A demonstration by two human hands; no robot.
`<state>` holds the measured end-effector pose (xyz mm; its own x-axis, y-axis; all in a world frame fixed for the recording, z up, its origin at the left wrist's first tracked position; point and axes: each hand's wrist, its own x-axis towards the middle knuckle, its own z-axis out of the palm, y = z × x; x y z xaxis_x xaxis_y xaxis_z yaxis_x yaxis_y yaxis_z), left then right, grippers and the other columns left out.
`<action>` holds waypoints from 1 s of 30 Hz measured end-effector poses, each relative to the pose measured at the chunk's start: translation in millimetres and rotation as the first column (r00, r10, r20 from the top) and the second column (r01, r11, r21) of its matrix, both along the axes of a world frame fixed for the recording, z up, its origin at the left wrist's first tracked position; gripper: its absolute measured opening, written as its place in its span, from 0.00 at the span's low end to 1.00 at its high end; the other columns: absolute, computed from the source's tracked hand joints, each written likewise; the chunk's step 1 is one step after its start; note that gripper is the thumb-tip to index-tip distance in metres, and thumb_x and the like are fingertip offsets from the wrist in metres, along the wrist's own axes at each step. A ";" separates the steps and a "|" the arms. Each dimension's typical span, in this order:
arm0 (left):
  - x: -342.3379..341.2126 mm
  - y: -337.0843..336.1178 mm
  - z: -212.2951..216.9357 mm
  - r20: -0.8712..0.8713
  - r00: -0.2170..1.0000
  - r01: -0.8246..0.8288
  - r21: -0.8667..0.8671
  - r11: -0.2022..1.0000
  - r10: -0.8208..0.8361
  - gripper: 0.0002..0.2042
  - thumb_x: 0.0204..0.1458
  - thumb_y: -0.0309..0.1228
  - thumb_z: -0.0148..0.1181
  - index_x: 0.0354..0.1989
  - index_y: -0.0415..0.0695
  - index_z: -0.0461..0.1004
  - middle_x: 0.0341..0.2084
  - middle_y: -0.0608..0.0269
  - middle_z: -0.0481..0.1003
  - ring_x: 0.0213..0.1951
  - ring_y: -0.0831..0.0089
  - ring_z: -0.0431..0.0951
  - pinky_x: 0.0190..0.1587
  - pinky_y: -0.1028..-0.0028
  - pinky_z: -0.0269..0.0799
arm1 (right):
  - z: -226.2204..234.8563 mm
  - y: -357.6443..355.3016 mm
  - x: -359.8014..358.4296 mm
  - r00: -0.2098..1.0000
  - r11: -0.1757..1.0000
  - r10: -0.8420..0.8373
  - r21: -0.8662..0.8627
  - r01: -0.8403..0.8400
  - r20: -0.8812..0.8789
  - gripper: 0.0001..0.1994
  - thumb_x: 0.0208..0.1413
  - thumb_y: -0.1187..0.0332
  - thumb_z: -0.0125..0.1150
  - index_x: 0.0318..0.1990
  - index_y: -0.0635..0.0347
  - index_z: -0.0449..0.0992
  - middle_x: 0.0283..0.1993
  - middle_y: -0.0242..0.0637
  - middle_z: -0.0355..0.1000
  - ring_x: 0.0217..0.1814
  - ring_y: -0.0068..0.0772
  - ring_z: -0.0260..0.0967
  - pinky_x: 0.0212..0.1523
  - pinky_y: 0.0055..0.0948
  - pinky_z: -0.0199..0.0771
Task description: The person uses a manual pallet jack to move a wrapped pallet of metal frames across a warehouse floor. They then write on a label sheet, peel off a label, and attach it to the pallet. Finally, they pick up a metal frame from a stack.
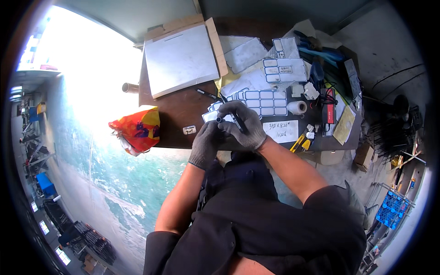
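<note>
Both my hands wear grey knit gloves and meet over the near edge of a dark table. A black marker pen point(238, 122) lies slanted through my right hand point(247, 126), whose fingers are closed around it. My left hand point(205, 143) is closed at the fingertips on a small dark round piece point(219, 120) with a ring-like end; its kind is not clear. The fingertips of both hands come together around this piece. Just beyond them lie sheets of blue-bordered blank labels point(263, 101). Another black marker point(206, 94) rests on the table.
A red and yellow plastic bag point(137, 128) sits at the table's left edge. Behind are a large white board point(181, 59) and label sheets point(284, 69). To the right are a handwritten paper point(280, 131), a tape roll point(297, 107), a yellow cutter point(298, 143) and a red box point(328, 113).
</note>
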<state>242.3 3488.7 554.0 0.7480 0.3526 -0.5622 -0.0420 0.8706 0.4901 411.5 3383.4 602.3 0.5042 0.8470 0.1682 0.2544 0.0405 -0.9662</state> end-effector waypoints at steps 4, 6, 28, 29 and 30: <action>-3.3 9.4 18.8 0.238 0.960 0.183 -0.125 0.975 -0.150 0.24 0.78 0.48 0.53 0.73 0.46 0.70 0.60 0.56 0.79 0.62 0.59 0.81 0.67 0.55 0.78 | 15.4 -9.5 -22.7 1.000 0.999 -0.019 0.043 0.020 -0.018 0.21 0.56 0.77 0.75 0.57 0.54 0.81 0.55 0.42 0.81 0.57 0.43 0.84 0.59 0.38 0.84; -9.8 15.4 28.0 0.164 0.963 0.212 0.030 0.977 -0.214 0.23 0.77 0.47 0.55 0.71 0.44 0.71 0.55 0.56 0.81 0.57 0.59 0.83 0.64 0.55 0.81 | 22.5 -12.0 -31.6 0.997 0.998 -0.043 0.051 0.040 0.070 0.21 0.57 0.77 0.75 0.58 0.54 0.81 0.56 0.42 0.81 0.57 0.43 0.84 0.60 0.38 0.84; -61.1 40.5 72.4 -0.186 0.964 0.254 0.460 0.851 -0.188 0.21 0.78 0.46 0.55 0.49 0.36 0.80 0.25 0.63 0.78 0.25 0.73 0.79 0.31 0.72 0.75 | 63.9 -10.2 -92.1 0.781 0.972 -0.218 -0.061 0.225 -0.585 0.16 0.78 0.57 0.63 0.53 0.63 0.87 0.36 0.31 0.82 0.33 0.19 0.78 0.36 0.25 0.80; -61.9 41.7 71.3 -0.187 0.965 0.252 0.478 0.841 -0.183 0.20 0.78 0.44 0.56 0.49 0.35 0.80 0.25 0.64 0.78 0.25 0.75 0.79 0.31 0.73 0.76 | 64.7 -9.5 -92.3 0.799 0.974 -0.216 -0.064 0.219 -0.561 0.17 0.78 0.57 0.63 0.53 0.63 0.87 0.36 0.31 0.82 0.33 0.19 0.78 0.36 0.26 0.80; -61.5 41.3 70.5 -0.195 0.962 0.264 0.494 0.828 -0.190 0.20 0.78 0.44 0.56 0.49 0.36 0.80 0.25 0.65 0.78 0.25 0.76 0.79 0.31 0.73 0.76 | 64.7 -8.2 -91.1 0.816 0.975 -0.214 -0.067 0.212 -0.537 0.17 0.78 0.56 0.63 0.52 0.63 0.87 0.37 0.32 0.82 0.33 0.19 0.78 0.36 0.26 0.80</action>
<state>180.9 3530.0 624.5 0.7749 0.4460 -0.4479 0.2225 0.4708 0.8537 320.4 3375.1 667.0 0.6816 0.7078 -0.1856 -0.3030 0.0422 -0.9521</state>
